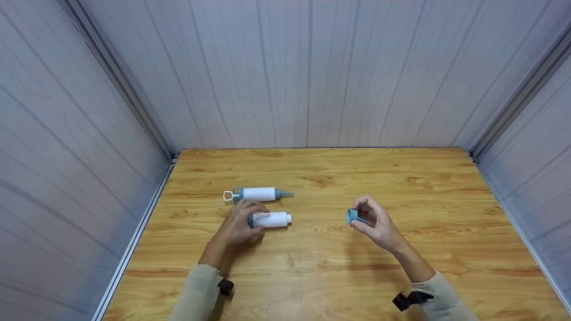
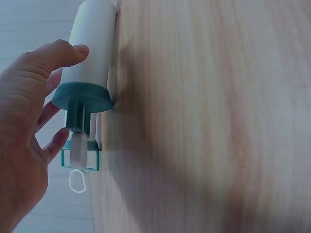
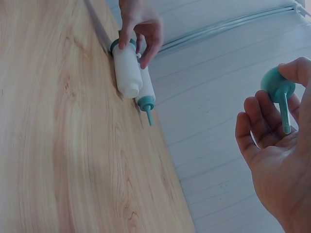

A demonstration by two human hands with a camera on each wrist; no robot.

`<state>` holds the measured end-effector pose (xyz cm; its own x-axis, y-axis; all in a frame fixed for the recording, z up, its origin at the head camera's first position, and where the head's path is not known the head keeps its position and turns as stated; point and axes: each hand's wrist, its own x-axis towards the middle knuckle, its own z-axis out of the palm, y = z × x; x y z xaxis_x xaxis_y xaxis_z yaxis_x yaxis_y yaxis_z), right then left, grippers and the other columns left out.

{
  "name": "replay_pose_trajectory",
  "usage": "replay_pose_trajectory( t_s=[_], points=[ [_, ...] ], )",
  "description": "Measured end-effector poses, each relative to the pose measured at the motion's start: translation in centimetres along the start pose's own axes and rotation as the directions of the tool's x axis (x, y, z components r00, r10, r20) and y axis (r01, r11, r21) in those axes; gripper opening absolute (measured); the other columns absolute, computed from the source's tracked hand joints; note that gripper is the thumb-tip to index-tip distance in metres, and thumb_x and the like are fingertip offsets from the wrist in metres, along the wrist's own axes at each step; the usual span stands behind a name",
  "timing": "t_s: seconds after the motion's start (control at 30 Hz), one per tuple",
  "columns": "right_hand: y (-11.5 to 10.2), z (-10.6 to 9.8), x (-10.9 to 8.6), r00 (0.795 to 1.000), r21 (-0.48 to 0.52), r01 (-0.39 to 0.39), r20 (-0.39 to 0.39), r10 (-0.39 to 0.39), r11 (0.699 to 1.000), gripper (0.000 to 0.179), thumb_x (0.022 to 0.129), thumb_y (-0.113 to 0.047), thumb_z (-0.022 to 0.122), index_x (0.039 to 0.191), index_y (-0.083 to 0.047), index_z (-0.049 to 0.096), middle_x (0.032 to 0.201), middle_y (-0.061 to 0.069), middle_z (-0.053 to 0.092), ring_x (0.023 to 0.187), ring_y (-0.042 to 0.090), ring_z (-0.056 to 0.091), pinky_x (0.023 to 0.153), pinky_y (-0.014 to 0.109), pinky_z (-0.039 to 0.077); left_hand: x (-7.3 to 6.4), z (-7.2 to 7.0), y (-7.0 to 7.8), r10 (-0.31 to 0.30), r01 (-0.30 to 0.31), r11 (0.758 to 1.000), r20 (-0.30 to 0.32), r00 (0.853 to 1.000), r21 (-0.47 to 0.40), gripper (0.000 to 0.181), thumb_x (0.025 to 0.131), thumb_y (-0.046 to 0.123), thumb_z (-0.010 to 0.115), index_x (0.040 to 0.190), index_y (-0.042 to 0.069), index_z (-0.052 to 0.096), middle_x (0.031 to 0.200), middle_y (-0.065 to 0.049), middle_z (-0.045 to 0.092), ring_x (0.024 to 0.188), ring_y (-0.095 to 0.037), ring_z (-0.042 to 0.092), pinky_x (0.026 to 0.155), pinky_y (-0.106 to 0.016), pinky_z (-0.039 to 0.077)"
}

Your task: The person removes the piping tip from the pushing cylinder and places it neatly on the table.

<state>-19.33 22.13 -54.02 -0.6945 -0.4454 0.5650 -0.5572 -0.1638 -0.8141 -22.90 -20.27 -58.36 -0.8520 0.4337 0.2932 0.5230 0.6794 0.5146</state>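
My left hand [image 1: 238, 223] grips a white syringe barrel [image 1: 273, 219] by its teal collar end, thumb on one side and fingers on the other. The barrel lies on the table with its bare white tip toward the right. From its collar sticks a pale plunger end [image 2: 79, 151], seen in the left wrist view. Off to the right, my right hand [image 1: 377, 225] pinches a teal nozzle [image 3: 278, 86] between thumb and fingers, above the table. The nozzle's cup faces left and its thin spout points back toward the palm.
A second syringe [image 1: 258, 194], white with a teal nozzle fitted and a white ring handle, lies just behind the left hand. The wooden table [image 1: 312, 276] ends at a panelled back wall [image 1: 308, 76]. Side walls [image 1: 58, 147] close in left and right.
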Motion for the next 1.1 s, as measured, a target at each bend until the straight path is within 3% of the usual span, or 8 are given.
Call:
replay_pose_trajectory(
  t_s=[0.33,0.67,1.1],
  points=[
    [0.8,-0.3,-0.2,1.0,0.01,-0.001,-0.006,0.001,1.0,0.027,0.096,0.027,0.056,0.121,0.022,0.046,0.108,-0.01,0.066,0.089,0.001,0.062,0.073,0.02,0.054,0.4,-0.8,0.6,0.013,-0.014,1.0,-0.005,1.0,-0.014,0.042,0.087,0.011,0.096,0.126,0.015,0.082,0.136,-0.011,0.079,0.132,-0.037,0.067,0.114,-0.064,0.054],
    [1.7,-0.8,-0.6,0.999,-0.005,-0.032,-0.03,0.032,0.999,0.026,0.098,0.026,0.056,0.121,0.023,0.047,0.107,-0.011,0.065,0.09,-0.001,0.062,0.074,0.017,0.054,1.3,-1.6,2.2,0.011,-0.019,0.994,-0.075,0.997,-0.105,0.046,0.088,0.011,0.095,0.132,0.018,0.082,0.136,-0.009,0.079,0.132,-0.034,0.068,0.114,-0.06,0.056],
    [2.2,-0.7,-0.5,0.993,-0.013,-0.073,-0.092,0.072,0.997,0.029,0.096,0.025,0.06,0.122,0.025,0.046,0.111,-0.011,0.069,0.1,-0.002,0.067,0.084,0.014,0.058,2.3,-1.6,4.7,-0.023,-0.002,0.973,-0.107,0.994,-0.232,0.043,0.093,0.009,0.091,0.134,0.016,0.08,0.14,-0.006,0.077,0.137,-0.032,0.066,0.12,-0.06,0.053]
  ],
)
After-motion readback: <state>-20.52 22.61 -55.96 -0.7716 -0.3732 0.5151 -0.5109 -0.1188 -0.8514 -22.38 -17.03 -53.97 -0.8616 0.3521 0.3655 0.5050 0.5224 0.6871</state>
